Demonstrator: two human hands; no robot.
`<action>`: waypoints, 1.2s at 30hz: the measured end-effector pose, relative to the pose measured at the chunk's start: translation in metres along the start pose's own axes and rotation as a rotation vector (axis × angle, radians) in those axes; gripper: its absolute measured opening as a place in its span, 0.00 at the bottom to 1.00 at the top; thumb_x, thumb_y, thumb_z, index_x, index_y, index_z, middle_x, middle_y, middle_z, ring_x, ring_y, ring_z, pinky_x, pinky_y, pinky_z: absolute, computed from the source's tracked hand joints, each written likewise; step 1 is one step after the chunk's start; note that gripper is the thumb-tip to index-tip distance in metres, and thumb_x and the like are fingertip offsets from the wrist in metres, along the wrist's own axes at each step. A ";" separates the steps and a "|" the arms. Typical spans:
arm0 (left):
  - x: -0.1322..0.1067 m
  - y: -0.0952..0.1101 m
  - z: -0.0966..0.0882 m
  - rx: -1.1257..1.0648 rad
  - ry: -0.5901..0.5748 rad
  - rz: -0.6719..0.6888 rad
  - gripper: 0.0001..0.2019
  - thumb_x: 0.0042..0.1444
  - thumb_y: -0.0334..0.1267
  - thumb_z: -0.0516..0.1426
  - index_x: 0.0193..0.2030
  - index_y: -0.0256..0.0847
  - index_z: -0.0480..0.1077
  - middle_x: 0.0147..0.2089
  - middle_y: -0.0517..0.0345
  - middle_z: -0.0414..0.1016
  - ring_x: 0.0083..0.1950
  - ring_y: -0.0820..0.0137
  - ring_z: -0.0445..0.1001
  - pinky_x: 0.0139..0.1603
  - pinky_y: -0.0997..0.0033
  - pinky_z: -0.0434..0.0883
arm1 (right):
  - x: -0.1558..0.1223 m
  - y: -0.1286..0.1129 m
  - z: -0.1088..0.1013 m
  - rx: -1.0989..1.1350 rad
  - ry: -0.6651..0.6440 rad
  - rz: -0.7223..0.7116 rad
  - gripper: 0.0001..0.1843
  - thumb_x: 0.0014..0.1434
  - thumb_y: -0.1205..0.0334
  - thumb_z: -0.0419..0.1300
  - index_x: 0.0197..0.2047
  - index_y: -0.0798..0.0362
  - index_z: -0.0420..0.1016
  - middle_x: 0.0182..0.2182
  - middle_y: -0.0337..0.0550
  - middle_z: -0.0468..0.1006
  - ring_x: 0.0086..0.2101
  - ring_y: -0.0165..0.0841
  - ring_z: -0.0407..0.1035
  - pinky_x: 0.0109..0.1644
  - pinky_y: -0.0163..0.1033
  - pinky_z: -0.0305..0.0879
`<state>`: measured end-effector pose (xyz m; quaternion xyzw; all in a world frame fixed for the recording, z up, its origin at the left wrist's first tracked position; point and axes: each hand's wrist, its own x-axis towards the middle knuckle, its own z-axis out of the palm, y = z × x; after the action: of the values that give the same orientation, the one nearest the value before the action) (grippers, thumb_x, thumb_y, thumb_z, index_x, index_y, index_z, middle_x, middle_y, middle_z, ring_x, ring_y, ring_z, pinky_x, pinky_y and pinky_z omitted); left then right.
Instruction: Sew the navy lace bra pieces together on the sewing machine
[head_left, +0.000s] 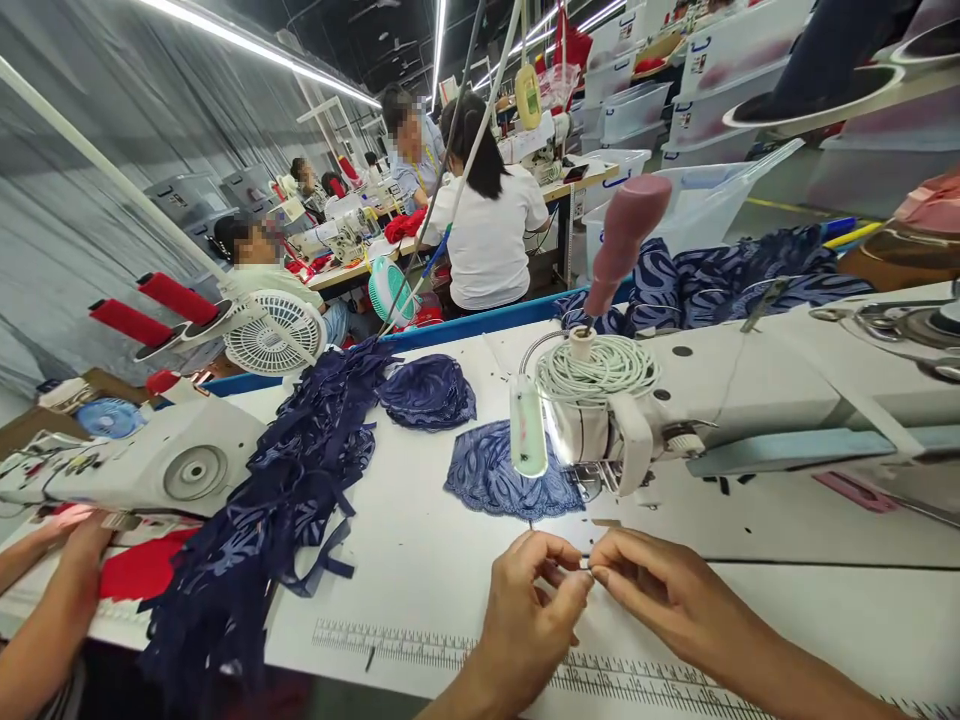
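My left hand [529, 615] and my right hand [664, 590] meet fingertip to fingertip over the white table, just in front of the sewing machine [750, 385]. Both are closed in a pinch. A tiny dark bit shows between the fingertips, too small to name. Just beyond them, a navy lace piece [487, 470] with a scalloped edge lies flat, its right end by the machine's presser foot. A stack of navy lace pieces [429, 390] sits farther back. To the left, a long heap of navy strips and lace [300, 470] hangs over the table's front edge.
A printed ruler scale [405, 645] runs along the table's front. At left, another person's hands [82, 540] hold red fabric [146, 565] at a second machine [172, 460]. A pink-handled screwdriver [630, 230] stands upright beside coiled pale cord [596, 370] on my machine.
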<state>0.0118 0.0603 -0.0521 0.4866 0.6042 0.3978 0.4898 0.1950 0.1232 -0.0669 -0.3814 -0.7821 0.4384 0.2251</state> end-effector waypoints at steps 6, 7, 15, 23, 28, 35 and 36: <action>0.001 -0.001 -0.001 0.194 -0.010 0.080 0.09 0.66 0.38 0.53 0.34 0.40 0.69 0.36 0.56 0.72 0.35 0.70 0.72 0.30 0.75 0.67 | -0.004 0.002 0.003 -0.022 0.010 0.012 0.15 0.69 0.53 0.51 0.31 0.49 0.68 0.27 0.37 0.72 0.27 0.30 0.64 0.29 0.35 0.60; 0.002 0.003 -0.003 0.238 -0.014 0.107 0.09 0.67 0.37 0.52 0.35 0.41 0.68 0.36 0.56 0.71 0.36 0.69 0.71 0.32 0.73 0.66 | -0.003 0.004 0.001 -0.058 0.017 -0.018 0.15 0.69 0.54 0.51 0.33 0.49 0.69 0.28 0.38 0.73 0.27 0.30 0.65 0.29 0.35 0.61; 0.042 0.029 -0.016 0.557 0.139 0.364 0.09 0.67 0.32 0.50 0.36 0.42 0.67 0.46 0.51 0.70 0.53 0.60 0.67 0.55 0.58 0.65 | 0.020 0.037 -0.027 -0.650 0.272 -0.491 0.19 0.70 0.64 0.46 0.54 0.46 0.77 0.32 0.44 0.77 0.28 0.34 0.68 0.29 0.38 0.63; 0.074 0.012 0.000 0.695 0.107 0.381 0.07 0.59 0.27 0.55 0.35 0.42 0.72 0.50 0.52 0.73 0.55 0.58 0.68 0.56 0.55 0.64 | 0.022 0.030 -0.025 -0.717 0.299 -0.589 0.18 0.68 0.71 0.48 0.48 0.50 0.78 0.25 0.41 0.72 0.28 0.35 0.65 0.29 0.40 0.59; 0.075 0.010 0.001 0.690 0.131 0.389 0.08 0.59 0.26 0.55 0.34 0.41 0.72 0.49 0.53 0.74 0.55 0.59 0.68 0.56 0.56 0.64 | 0.023 0.033 -0.025 -0.735 0.309 -0.597 0.18 0.67 0.72 0.47 0.49 0.51 0.77 0.25 0.41 0.72 0.28 0.35 0.66 0.29 0.40 0.59; 0.075 0.003 0.003 0.706 0.187 0.427 0.09 0.56 0.23 0.55 0.33 0.42 0.69 0.47 0.57 0.76 0.54 0.61 0.70 0.55 0.58 0.65 | 0.022 0.026 -0.030 -0.610 0.446 -0.613 0.16 0.70 0.71 0.49 0.39 0.54 0.78 0.27 0.40 0.71 0.26 0.30 0.65 0.30 0.36 0.61; 0.075 0.002 0.004 0.706 0.193 0.434 0.09 0.56 0.23 0.55 0.33 0.42 0.69 0.46 0.57 0.76 0.54 0.61 0.70 0.55 0.58 0.65 | 0.023 0.024 -0.031 -0.605 0.472 -0.611 0.18 0.70 0.71 0.49 0.34 0.54 0.77 0.26 0.40 0.70 0.25 0.29 0.64 0.30 0.35 0.60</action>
<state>0.0125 0.1342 -0.0662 0.7010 0.6300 0.3038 0.1394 0.2118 0.1650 -0.0711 -0.2716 -0.8781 0.0071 0.3939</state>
